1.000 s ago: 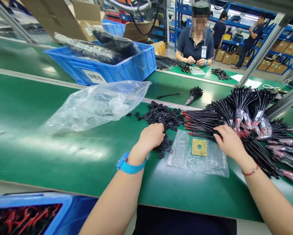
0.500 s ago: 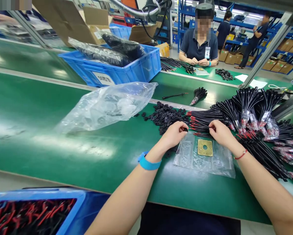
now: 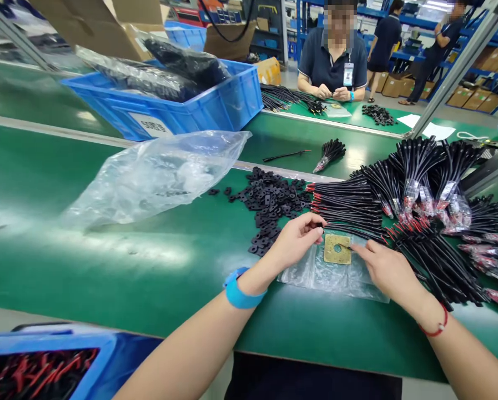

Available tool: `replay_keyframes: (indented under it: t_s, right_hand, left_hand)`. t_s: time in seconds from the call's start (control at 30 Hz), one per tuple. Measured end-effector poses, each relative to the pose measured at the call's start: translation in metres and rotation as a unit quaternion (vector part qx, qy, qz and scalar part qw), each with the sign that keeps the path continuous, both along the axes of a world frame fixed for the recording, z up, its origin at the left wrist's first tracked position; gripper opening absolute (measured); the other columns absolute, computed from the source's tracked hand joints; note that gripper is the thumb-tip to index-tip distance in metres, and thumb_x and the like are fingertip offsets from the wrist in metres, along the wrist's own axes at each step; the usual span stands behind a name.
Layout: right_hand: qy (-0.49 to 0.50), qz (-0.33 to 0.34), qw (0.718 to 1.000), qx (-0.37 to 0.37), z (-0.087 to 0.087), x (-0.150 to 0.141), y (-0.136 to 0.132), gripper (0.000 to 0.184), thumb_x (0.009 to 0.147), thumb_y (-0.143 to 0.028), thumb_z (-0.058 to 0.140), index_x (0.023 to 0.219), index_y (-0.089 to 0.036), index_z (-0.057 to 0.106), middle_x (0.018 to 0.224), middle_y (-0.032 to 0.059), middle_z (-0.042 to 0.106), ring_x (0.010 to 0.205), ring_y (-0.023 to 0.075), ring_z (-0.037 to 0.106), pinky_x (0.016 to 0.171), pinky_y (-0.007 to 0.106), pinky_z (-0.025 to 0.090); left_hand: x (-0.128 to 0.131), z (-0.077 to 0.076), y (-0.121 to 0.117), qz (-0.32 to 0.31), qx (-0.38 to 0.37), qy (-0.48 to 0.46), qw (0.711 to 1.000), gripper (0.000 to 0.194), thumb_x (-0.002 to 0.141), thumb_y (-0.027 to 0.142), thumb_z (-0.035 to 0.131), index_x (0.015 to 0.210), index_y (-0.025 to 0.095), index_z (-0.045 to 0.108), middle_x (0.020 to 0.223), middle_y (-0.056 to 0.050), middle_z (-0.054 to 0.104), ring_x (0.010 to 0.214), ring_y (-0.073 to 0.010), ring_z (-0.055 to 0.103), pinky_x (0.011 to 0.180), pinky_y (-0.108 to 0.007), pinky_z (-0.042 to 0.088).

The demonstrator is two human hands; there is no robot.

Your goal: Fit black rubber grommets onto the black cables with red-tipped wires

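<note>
My left hand (image 3: 302, 238) is closed in a pinch on a small black flat piece (image 3: 320, 225), mostly hidden by the fingers, just left of a square brass-coloured plate (image 3: 330, 256) with a round hole. From the closed fingers of my right hand (image 3: 388, 270), a thin dark tip reaches over the plate towards its hole; it looks like the end of a black cable (image 3: 345, 246). Under the plate lies a clear plastic bag (image 3: 315, 278). Black cables (image 3: 348, 203) with red-tipped ends lie in a row just beyond my hands. Loose small black flat pieces (image 3: 269, 194) are heaped to the left.
Bundled cables (image 3: 419, 161) are piled at the right. A large clear bag (image 3: 161, 172) and a blue bin (image 3: 227, 103) stand left. Another blue bin (image 3: 102, 366) of red-black wires is lower left. A co-worker (image 3: 332, 61) sits opposite.
My right hand has come from the cable row down and towards the plate, bringing a thin dark tip over it. My left hand stays pinched near the plate. The view has shifted slightly.
</note>
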State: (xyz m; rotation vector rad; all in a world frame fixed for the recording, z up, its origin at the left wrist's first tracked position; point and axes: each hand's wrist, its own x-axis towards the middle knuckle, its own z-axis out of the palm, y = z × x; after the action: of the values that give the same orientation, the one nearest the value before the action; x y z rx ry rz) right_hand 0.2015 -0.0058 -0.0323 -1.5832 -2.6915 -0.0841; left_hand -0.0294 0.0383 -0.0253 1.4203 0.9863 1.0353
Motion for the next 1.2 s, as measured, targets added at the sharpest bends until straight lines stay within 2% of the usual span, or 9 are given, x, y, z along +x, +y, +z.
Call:
replay_keyframes:
  t_s: [0.13,0.23,0.33,0.43,0.53,0.7,0.83,1.03,1.2]
  right_hand:
    - [-0.043,0.03,0.999,-0.005,0.001,-0.01,-0.002,0.037,0.084,-0.005,0.048,0.115,-0.02,0.063,0.084,0.0069,0.062,0.072,0.0179,0.06,0.054,0.025,0.044]
    - [-0.014,0.017,0.999,-0.025,0.003,-0.009,0.0,0.032,0.085,-0.008,0.048,0.109,-0.021,0.066,0.083,0.0068,0.064,0.072,0.0191,0.061,0.055,0.027,0.046]
    - [0.107,-0.001,0.993,-0.056,0.004,-0.002,0.002,0.03,0.09,-0.013,0.045,0.108,-0.023,0.066,0.087,0.0048,0.068,0.074,0.0179,0.064,0.063,0.028,0.05]
    - [0.261,-0.005,0.963,-0.072,0.005,0.002,-0.002,0.029,0.094,-0.02,0.04,0.109,-0.022,0.064,0.096,0.0038,0.07,0.084,0.0169,0.065,0.074,0.029,0.053]
    - [0.321,0.002,0.945,-0.069,0.004,-0.001,-0.007,0.028,0.095,-0.023,0.039,0.111,-0.02,0.062,0.101,0.0045,0.07,0.087,0.0174,0.066,0.076,0.03,0.053]
    - [0.286,-0.014,0.957,-0.038,0.002,-0.006,-0.008,0.029,0.095,-0.022,0.038,0.11,-0.018,0.062,0.098,0.0068,0.07,0.084,0.0194,0.066,0.077,0.033,0.053]
    - [0.239,-0.011,0.971,0.004,0.004,-0.007,-0.009,0.029,0.096,-0.021,0.038,0.11,-0.017,0.063,0.086,0.0058,0.068,0.073,0.0184,0.064,0.067,0.031,0.051]
    - [0.153,-0.003,0.987,0.051,0.004,-0.017,-0.016,0.029,0.095,-0.018,0.037,0.109,-0.017,0.063,0.079,0.0059,0.066,0.064,0.016,0.061,0.057,0.027,0.046]
    - [0.132,-0.01,0.991,0.031,0.003,-0.023,-0.016,0.028,0.094,-0.017,0.039,0.109,-0.015,0.062,0.08,0.0062,0.066,0.065,0.0175,0.061,0.056,0.028,0.046]
  left_hand:
    - [0.005,-0.005,-0.004,-0.009,-0.017,0.015,1.0,0.018,0.08,0.024,0.056,0.095,0.015,0.061,0.076,-0.002,0.059,0.066,-0.013,0.058,0.067,-0.03,0.051]
    - [0.008,-0.015,-0.002,0.005,-0.022,0.013,1.0,0.018,0.079,0.023,0.056,0.094,0.016,0.062,0.088,-0.004,0.059,0.073,-0.0139,0.061,0.072,-0.032,0.052]
    - [0.01,-0.021,-0.002,0.01,-0.052,0.021,0.998,0.022,0.078,0.022,0.056,0.098,0.016,0.062,0.084,-0.004,0.062,0.074,-0.0148,0.062,0.072,-0.032,0.053]
    - [0.012,-0.02,-0.005,-0.009,-0.07,0.041,0.997,0.028,0.078,0.021,0.055,0.104,0.015,0.061,0.073,-0.001,0.062,0.068,-0.0139,0.06,0.069,-0.03,0.052]
    - [0.015,-0.015,-0.009,-0.026,-0.074,0.05,0.996,0.029,0.077,0.021,0.056,0.105,0.016,0.062,0.076,-0.001,0.062,0.065,-0.0128,0.059,0.065,-0.028,0.052]
    - [0.016,-0.011,-0.013,-0.039,-0.065,0.058,0.995,0.029,0.078,0.021,0.057,0.107,0.016,0.062,0.08,-0.002,0.062,0.065,-0.0119,0.059,0.065,-0.027,0.052]
    - [0.016,-0.01,-0.014,-0.033,-0.023,0.115,0.993,0.029,0.081,0.021,0.055,0.108,0.018,0.062,0.081,-0.002,0.061,0.067,-0.0136,0.059,0.065,-0.027,0.051]
    - [0.016,-0.011,-0.015,-0.008,0.137,0.298,0.945,0.025,0.085,0.019,0.051,0.107,0.021,0.062,0.083,-0.003,0.06,0.079,-0.0179,0.059,0.076,-0.032,0.049]
    - [0.018,-0.013,-0.016,-0.02,0.151,0.347,0.926,0.025,0.085,0.018,0.05,0.108,0.019,0.061,0.082,-0.004,0.06,0.082,-0.0203,0.059,0.078,-0.034,0.049]
